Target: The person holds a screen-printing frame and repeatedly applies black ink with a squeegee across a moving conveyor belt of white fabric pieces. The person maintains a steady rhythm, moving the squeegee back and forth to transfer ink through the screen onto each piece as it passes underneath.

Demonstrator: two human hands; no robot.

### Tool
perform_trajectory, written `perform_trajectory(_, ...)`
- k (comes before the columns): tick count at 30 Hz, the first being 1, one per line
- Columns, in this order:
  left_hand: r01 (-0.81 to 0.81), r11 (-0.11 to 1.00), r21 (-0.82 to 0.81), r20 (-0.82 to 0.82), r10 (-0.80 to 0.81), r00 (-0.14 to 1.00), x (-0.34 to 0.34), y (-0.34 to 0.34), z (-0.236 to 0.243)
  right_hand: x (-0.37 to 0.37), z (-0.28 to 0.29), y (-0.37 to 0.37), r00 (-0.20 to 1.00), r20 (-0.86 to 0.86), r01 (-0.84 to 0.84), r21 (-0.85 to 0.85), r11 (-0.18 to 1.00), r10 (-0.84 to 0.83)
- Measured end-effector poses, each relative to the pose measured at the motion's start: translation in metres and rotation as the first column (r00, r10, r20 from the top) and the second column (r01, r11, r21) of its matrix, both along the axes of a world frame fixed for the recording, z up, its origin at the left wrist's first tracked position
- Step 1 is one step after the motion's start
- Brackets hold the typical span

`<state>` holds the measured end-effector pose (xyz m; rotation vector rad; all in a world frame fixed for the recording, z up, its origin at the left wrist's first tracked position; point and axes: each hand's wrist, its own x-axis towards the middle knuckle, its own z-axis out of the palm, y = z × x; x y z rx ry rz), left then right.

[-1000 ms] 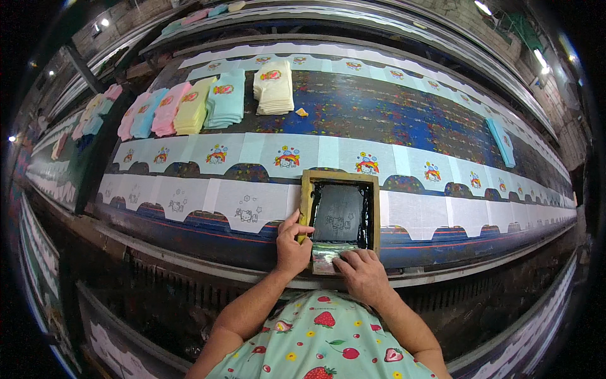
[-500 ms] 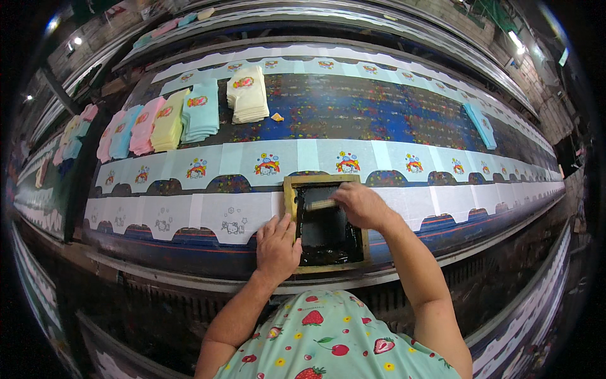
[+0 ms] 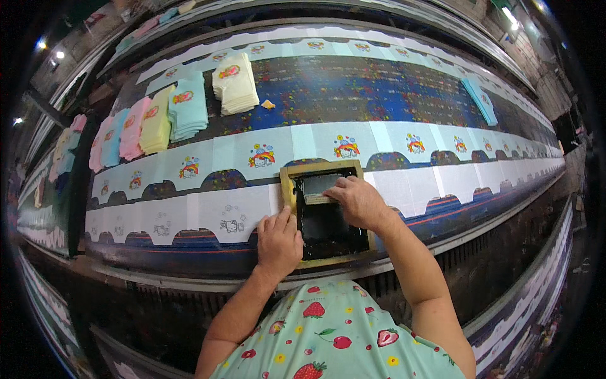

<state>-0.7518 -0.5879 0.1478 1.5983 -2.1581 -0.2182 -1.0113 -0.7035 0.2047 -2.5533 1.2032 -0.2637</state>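
Right grip (image 3: 357,202) pinching squeegee (image 3: 317,199), which juts left inside frame (image 3: 322,167); left grip (image 3: 278,245) loosely spread.

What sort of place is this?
Most likely a fabric-printing workshop: the right hand holds a squeegee-like blade inside a framed screen, rows of printed fabric pieces line a long table, and printed cloths lie stacked.

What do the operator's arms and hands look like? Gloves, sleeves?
Left hand and right hand are ungloved; forearms are bare, no cuffs. The mint-green garment is printed with strawberries, cherries and yellow flowers.
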Motion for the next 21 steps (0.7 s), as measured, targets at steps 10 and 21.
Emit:
perform_trajectory(10, -0.013, 1.000, -0.023, 0.005, 0.013, 1.000, 0.003, 0.003, -0.005, -0.004, 0.015, 0.109, 0.999, 0.042, -0.024, 0.052, 0.998, 0.022)
perform_trajectory(21, -0.212, 0.972, 0.105, -0.533, 0.235, 0.813, -0.020, 0.012, -0.040, -0.022, 0.007, 0.163, 0.956, 0.268, 0.106, 0.060, 0.993, -0.118)
